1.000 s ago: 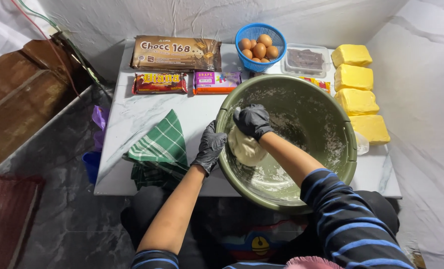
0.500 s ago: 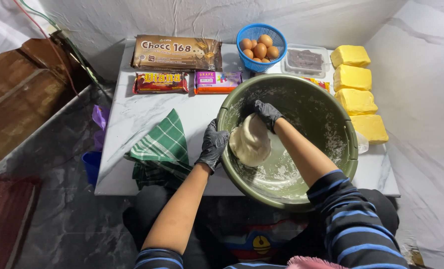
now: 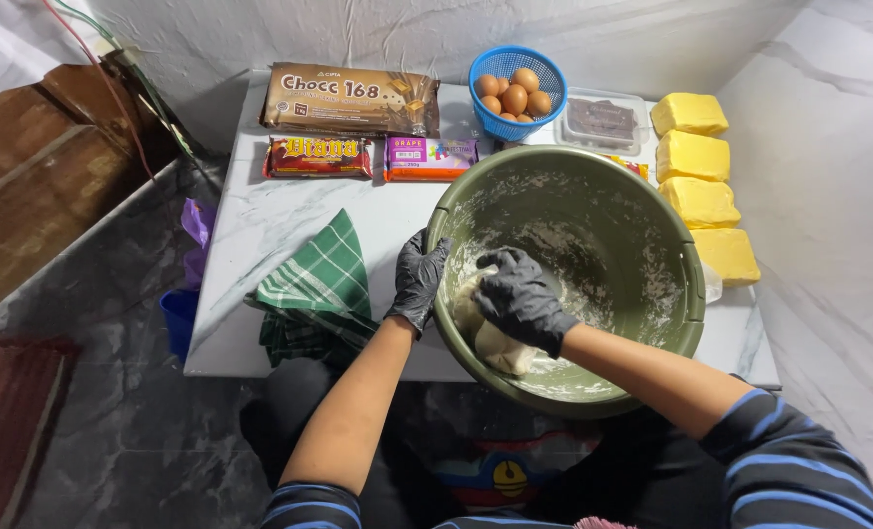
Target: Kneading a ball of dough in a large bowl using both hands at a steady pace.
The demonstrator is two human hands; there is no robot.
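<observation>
A large green bowl (image 3: pixel 686 294), smeared with flour inside, stands on a small white marble table (image 3: pixel 260 225). A pale lump of dough (image 3: pixel 490 343) lies against the bowl's near-left wall. My right hand (image 3: pixel 519 299), in a black glove, presses down on the dough with fingers curled over it. My left hand (image 3: pixel 417 279), also in a black glove, grips the bowl's left rim from outside.
A green checked cloth (image 3: pixel 319 289) lies left of the bowl. Behind it are chocolate packs (image 3: pixel 350 98), a blue basket of eggs (image 3: pixel 515 93), a clear tray (image 3: pixel 603 120) and several yellow butter blocks (image 3: pixel 699 181). A wooden bench (image 3: pixel 35 186) stands at left.
My right hand moved from the bowl's upper left down onto the dough and now covers most of it. The left hand stays on the rim.
</observation>
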